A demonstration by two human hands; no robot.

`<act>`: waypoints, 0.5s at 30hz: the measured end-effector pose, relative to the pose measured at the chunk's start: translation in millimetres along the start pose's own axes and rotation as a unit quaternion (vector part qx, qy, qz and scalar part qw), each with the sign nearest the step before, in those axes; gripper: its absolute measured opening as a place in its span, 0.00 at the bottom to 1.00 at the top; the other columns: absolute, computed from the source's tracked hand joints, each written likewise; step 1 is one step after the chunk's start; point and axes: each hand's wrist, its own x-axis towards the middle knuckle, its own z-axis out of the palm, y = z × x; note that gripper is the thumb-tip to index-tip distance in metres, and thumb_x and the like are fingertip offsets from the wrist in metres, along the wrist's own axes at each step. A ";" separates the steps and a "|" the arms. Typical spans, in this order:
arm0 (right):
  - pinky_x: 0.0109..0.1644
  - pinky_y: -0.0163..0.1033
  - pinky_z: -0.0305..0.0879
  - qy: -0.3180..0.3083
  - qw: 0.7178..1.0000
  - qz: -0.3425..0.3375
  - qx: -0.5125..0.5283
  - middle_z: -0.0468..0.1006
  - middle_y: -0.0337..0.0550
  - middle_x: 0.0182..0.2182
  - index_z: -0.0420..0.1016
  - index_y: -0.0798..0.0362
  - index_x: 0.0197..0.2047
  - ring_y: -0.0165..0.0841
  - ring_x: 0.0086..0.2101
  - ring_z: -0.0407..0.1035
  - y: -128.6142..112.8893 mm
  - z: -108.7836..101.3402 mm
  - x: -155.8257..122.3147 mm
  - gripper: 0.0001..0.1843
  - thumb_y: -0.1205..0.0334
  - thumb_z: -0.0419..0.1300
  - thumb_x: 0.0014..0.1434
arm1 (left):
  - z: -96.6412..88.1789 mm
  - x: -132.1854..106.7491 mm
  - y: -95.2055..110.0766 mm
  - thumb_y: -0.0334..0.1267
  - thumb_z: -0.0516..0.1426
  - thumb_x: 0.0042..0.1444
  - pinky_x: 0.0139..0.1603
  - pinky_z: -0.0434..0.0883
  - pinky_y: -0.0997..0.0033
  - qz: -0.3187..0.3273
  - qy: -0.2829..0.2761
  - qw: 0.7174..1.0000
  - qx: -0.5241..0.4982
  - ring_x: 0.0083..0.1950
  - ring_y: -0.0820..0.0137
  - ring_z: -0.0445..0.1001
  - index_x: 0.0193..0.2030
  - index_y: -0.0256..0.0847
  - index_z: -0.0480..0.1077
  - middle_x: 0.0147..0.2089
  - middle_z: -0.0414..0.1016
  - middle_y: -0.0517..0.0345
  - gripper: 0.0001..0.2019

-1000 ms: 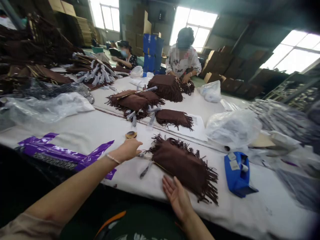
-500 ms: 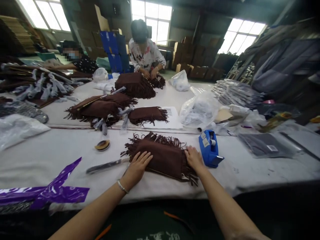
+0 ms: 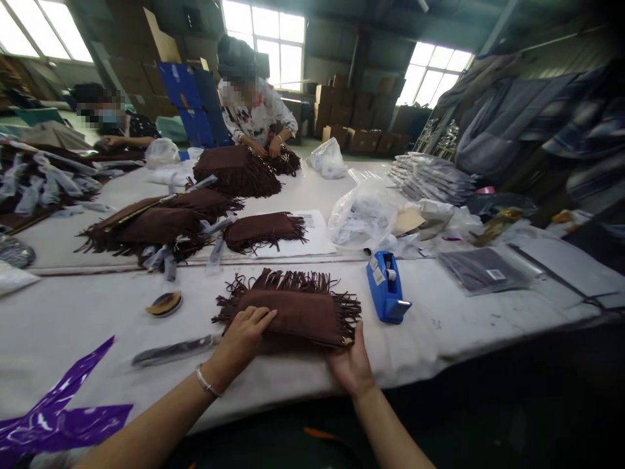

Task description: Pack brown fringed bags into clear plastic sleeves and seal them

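Observation:
A brown fringed suede bag (image 3: 297, 309) lies flat on the white table (image 3: 439, 319) in front of me. My left hand (image 3: 243, 337) rests on the bag's near left corner with fingers stretched flat. My right hand (image 3: 350, 365) grips the bag's near right corner, fingers curled under its edge. A dark strap (image 3: 173, 350) lies on the table to the left of my left hand.
A blue tape dispenser (image 3: 387, 289) stands right of the bag. A tape roll (image 3: 165, 303) and purple plastic (image 3: 58, 417) lie at left. More brown fringed bags (image 3: 156, 225) and plastic bags (image 3: 361, 215) sit farther back. Two people (image 3: 254, 114) work at the far end.
My right hand slid from the bag's far right side to its near right corner. The bag now lies squarer to the table edge. The view has shifted slightly rightward.

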 end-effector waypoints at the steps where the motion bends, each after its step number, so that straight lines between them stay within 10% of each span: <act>1: 0.59 0.49 0.58 0.024 0.999 -0.024 -0.010 0.72 0.49 0.51 0.70 0.53 0.51 0.40 0.55 0.62 -10.2 -3.6 12.4 0.36 0.31 0.48 0.56 | 1.0 -5.3 3.8 0.22 0.46 0.55 0.51 0.65 0.60 -0.001 -0.003 1.000 0.011 0.52 0.59 0.63 0.59 0.39 0.63 0.55 0.67 0.49 0.26; 10: 0.55 0.56 0.62 0.147 0.971 -0.110 -0.154 0.73 0.50 0.50 0.68 0.52 0.50 0.43 0.52 0.65 -73.3 -46.8 40.3 0.24 0.47 0.51 0.56 | 11.1 -46.0 36.5 0.19 0.46 0.54 0.50 0.63 0.60 -0.009 0.004 0.996 0.090 0.52 0.59 0.64 0.59 0.35 0.63 0.54 0.68 0.47 0.26; 15: 0.67 0.50 0.39 0.216 0.887 -0.250 -0.323 0.57 0.42 0.62 0.56 0.49 0.62 0.37 0.62 0.47 -75.9 -13.5 12.2 0.29 0.50 0.53 0.59 | 22.4 -51.7 45.1 0.21 0.46 0.56 0.51 0.62 0.59 -0.021 0.008 0.996 0.082 0.52 0.59 0.65 0.60 0.35 0.61 0.56 0.67 0.46 0.24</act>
